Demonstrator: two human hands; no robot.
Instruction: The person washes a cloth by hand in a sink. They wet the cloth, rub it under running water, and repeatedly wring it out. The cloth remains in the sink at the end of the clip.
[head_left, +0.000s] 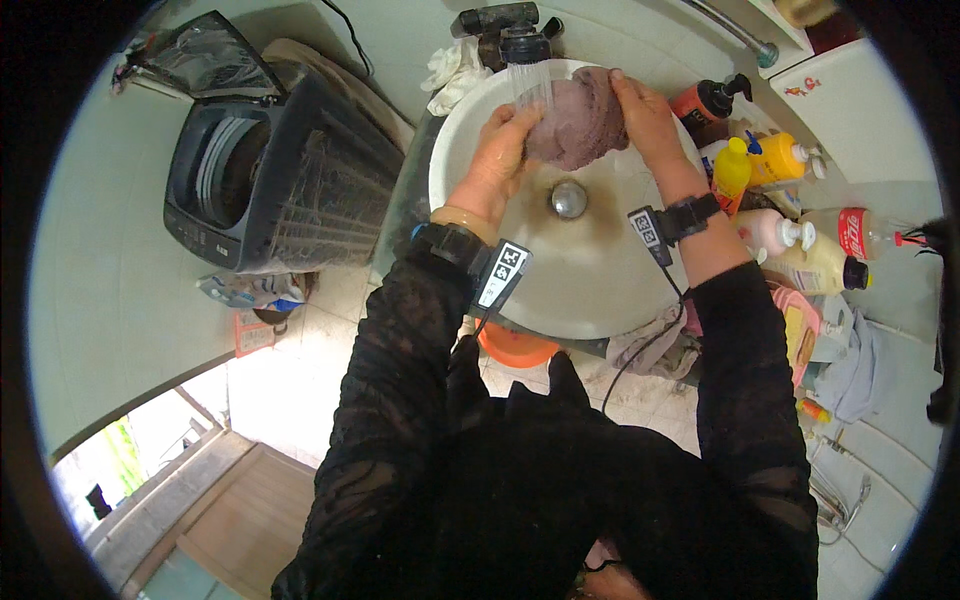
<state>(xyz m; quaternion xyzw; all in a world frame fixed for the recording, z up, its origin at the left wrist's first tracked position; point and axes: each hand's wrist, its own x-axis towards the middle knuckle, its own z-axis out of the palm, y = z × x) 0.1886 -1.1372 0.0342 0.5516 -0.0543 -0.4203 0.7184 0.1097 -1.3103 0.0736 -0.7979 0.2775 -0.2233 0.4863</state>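
Observation:
A wet, purplish-grey cloth (577, 124) is held up between my two hands over the white washbasin (585, 292). My left hand (504, 154) grips its left side, and my right hand (646, 120) pinches its upper right edge. From the black faucet (525, 46) a spray of water (529, 82) falls on the cloth's left part and by my left fingers. Below the cloth, the round metal drain stopper (569, 199) sits in the basin amid brownish water or staining. How the cloth is folded underneath is hidden.
A dark top-loading washing machine (247, 172), lid raised, stands at left. Several bottles crowd the right side, including a red pump bottle (705, 105) and a yellow one (776, 156). White crumpled cloth (455, 75) lies by the faucet. An orange basin (517, 345) is below the washbasin's front edge.

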